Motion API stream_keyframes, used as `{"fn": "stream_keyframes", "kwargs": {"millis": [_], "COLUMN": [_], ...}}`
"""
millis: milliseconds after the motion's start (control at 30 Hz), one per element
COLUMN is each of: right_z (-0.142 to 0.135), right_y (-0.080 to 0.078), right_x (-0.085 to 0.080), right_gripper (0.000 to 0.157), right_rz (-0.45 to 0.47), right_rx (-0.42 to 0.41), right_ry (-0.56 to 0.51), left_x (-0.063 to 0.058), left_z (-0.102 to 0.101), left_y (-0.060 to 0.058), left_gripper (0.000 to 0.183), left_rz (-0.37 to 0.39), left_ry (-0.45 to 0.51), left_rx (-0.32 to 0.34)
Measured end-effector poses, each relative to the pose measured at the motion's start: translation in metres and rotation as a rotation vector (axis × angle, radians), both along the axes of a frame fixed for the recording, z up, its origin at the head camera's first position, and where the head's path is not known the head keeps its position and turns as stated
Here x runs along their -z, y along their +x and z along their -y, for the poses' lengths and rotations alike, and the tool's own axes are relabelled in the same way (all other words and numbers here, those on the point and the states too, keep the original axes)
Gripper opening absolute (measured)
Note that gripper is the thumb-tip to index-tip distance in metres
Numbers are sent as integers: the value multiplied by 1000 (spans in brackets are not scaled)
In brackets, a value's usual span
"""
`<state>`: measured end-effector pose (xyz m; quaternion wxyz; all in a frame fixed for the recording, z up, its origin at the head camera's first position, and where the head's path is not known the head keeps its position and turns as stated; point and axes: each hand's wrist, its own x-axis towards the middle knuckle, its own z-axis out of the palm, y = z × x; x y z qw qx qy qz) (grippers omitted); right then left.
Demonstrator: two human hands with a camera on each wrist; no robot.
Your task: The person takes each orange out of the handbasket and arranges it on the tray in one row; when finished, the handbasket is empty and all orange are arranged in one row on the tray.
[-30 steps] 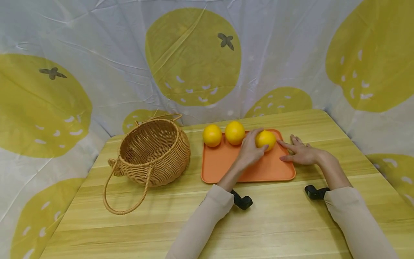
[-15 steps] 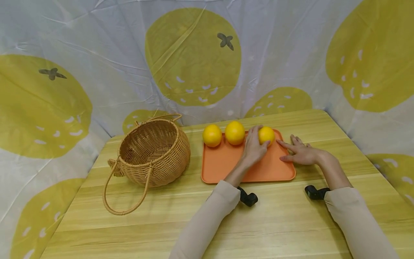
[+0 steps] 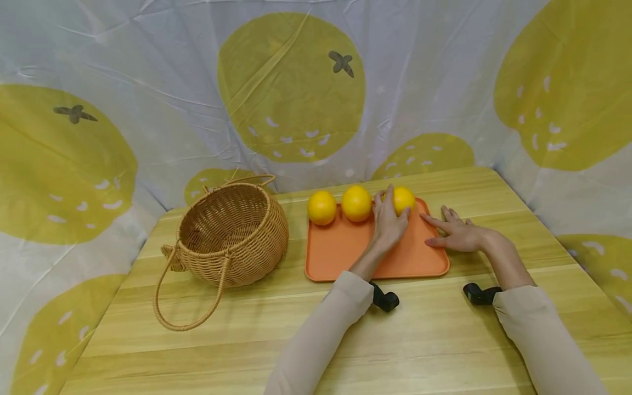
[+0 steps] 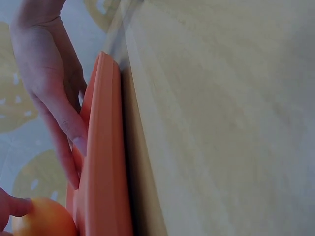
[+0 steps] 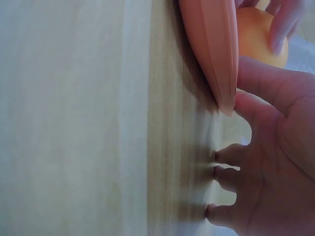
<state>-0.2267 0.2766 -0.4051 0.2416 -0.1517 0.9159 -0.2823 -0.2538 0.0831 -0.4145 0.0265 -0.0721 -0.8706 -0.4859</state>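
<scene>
My left hand [image 3: 389,224] holds a yellow-orange orange [image 3: 404,201] at the back right of the orange-coloured tray [image 3: 340,252], thumb on its near side and fingers on its left and top. Two more oranges sit in a row to its left, a middle orange [image 3: 356,203] and a left orange [image 3: 322,208], both at the tray's back edge. Spread out at the tray's right end, my right hand [image 3: 460,235] has its thumb and index finger on the rim and its other fingertips on the table, as the right wrist view shows.
A round wicker basket [image 3: 261,247] stands left of the tray, with its mouth tilted toward me. One basket handle [image 3: 190,326] hangs forward over the wooden table [image 3: 197,362]. Behind the table hangs a fruit-printed cloth [image 3: 192,109].
The held orange has moved back on the tray, in line with the other two, along with my left hand. My right hand and the basket stay put.
</scene>
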Motion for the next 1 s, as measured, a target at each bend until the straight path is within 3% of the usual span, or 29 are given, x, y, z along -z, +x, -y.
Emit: {"fn": "stream_keyframes", "kwargs": {"millis": [433, 1000], "right_z": [1, -1], "right_y": [1, 0], "right_x": [0, 1], "right_gripper": [82, 82], "right_rz": [-5, -11], "right_rx": [1, 0], "right_ry": [-5, 0], "left_x": [1, 8], "left_z": [-4, -21], "left_y": [5, 9], "left_gripper": [70, 67], "left_rz": [39, -66], "left_ry": [30, 98], "left_rx": [15, -151]}}
